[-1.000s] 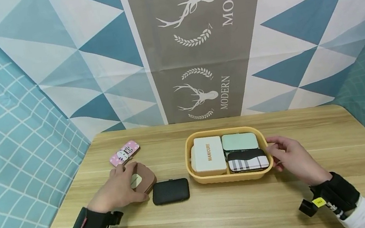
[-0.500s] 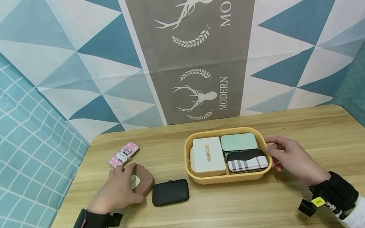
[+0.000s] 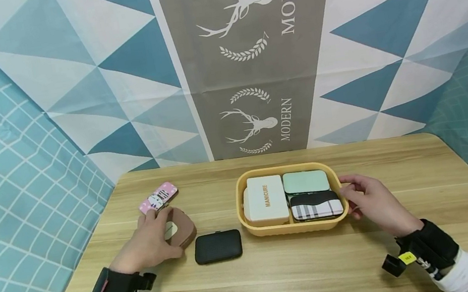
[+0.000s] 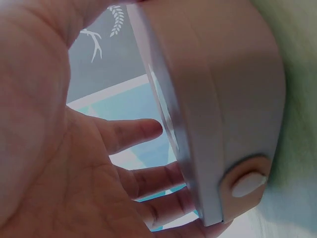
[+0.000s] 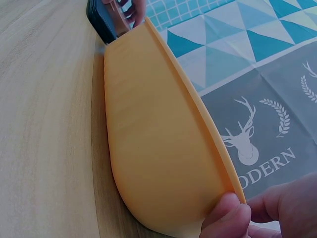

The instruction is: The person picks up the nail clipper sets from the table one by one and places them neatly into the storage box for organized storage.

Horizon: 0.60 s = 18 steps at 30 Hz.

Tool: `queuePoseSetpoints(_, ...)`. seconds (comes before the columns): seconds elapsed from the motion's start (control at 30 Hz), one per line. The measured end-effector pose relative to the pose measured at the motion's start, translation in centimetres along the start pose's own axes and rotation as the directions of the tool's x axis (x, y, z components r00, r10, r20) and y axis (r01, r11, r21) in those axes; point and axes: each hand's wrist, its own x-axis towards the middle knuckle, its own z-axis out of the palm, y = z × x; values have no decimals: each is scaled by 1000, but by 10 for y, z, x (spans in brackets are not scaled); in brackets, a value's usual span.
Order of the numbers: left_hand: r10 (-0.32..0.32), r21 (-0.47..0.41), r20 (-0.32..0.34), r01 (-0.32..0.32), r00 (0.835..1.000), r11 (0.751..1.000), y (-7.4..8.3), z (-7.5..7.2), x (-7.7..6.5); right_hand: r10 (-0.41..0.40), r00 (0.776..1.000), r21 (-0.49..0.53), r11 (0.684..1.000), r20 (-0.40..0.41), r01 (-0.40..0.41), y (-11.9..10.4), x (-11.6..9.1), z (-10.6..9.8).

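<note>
My left hand (image 3: 145,241) grips a brown rounded case (image 3: 184,228), thumb on the near side and fingers on the far side. Up close in the left wrist view, the case (image 4: 233,94) stands on its edge or tilts, showing a seam and a tab with a pale snap button (image 4: 247,184). With thumb and fingers, my right hand (image 3: 376,205) pinches the right end of a yellow basket (image 3: 270,230); the right wrist view shows the thumb and fingers on its rim (image 5: 198,109). Inside are a white box marked MANICURE (image 3: 266,197), a mint case (image 3: 306,182) and a plaid-and-black case (image 3: 316,206).
A flat black case (image 3: 218,246) lies between the brown case and the basket. Beyond my left fingertips is a pink cartoon case (image 3: 158,197). The wooden table (image 3: 282,276) meets a patterned cloth backdrop (image 3: 245,72) at its back edge.
My left hand and the brown case have shifted slightly left, away from the black case. The right hand and the basket stay in place.
</note>
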Motion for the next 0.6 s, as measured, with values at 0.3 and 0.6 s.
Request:
queuePoseSetpoints(0.3,10,5,-23,-10,1000,1000,0,-2,1,3,1000,-7,1000,-8,-4,-2,-1,1)
queuePoseSetpoints(0.6,33,10,-38,-32,999,999,3,-8,0,-1,1000,-4,1000,-7,1,0,0,1)
